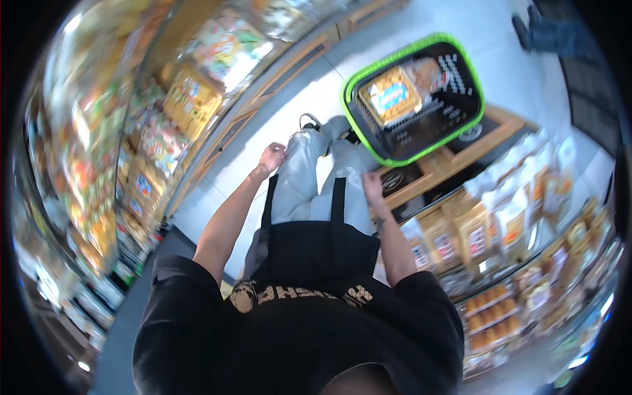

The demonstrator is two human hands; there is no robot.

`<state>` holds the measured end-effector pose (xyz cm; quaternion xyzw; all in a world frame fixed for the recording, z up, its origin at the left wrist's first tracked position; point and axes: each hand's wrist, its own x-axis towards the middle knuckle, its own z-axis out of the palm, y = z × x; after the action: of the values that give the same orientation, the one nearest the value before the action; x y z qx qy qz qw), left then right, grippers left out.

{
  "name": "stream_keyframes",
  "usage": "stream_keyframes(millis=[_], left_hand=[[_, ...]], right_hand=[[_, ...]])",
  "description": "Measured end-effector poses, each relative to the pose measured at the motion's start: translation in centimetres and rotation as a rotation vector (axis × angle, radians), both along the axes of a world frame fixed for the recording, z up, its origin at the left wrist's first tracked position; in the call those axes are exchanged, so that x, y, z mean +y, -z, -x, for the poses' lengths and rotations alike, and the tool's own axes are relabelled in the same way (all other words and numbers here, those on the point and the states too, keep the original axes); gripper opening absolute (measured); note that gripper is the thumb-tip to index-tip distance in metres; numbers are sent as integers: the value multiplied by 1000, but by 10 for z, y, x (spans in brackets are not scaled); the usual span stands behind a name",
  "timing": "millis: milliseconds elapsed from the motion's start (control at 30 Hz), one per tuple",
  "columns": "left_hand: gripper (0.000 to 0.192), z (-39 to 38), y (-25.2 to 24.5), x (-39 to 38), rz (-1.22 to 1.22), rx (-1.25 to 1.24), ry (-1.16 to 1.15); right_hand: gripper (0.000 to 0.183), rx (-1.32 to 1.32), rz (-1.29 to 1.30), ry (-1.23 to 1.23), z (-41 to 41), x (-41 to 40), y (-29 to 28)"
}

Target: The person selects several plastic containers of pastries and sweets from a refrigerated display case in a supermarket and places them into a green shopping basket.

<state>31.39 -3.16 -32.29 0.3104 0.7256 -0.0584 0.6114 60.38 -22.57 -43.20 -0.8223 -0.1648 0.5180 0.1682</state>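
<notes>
My left hand hangs beside my left thigh, fingers loosely curled, with nothing seen in it. My right hand is at my right thigh, close below a black shopping basket with a bright green rim. Whether its fingers hold anything is too blurred to tell. In the basket lie a clear plastic box of golden baked goods with a coloured label and, beside it, a clear bag of brown food. What bears the basket is not plain.
Shelves on the left hold packaged snacks. At right, a wood-framed display stands by paper pouches and trays of baked goods. A person's legs show at the top right, on the tiled floor.
</notes>
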Motion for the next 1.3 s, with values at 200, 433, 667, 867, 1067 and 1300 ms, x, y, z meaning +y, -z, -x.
stream_keyframes(millis=[200,433,667,867,1067,1300], left_hand=[[18,41,-40,-65,-312,-11,-638],[20,38,-91,-83,-279,-193,-470],[31,93,-197,32,-627,-288,-286],[37,123,-326,112,-823,-879,-335],[51,108,-383,152,-902,-1267,-684],[57,94,-383,174,-826,-1273,-964]], right_hand=[[19,257,77,-311,-36,73,-51],[18,340,-136,-415,-59,226,-105],[20,471,-190,-519,49,348,-243],[30,731,-423,-509,137,399,-412],[50,1253,-573,-239,162,419,-487],[49,1267,-652,-213,170,435,-496]])
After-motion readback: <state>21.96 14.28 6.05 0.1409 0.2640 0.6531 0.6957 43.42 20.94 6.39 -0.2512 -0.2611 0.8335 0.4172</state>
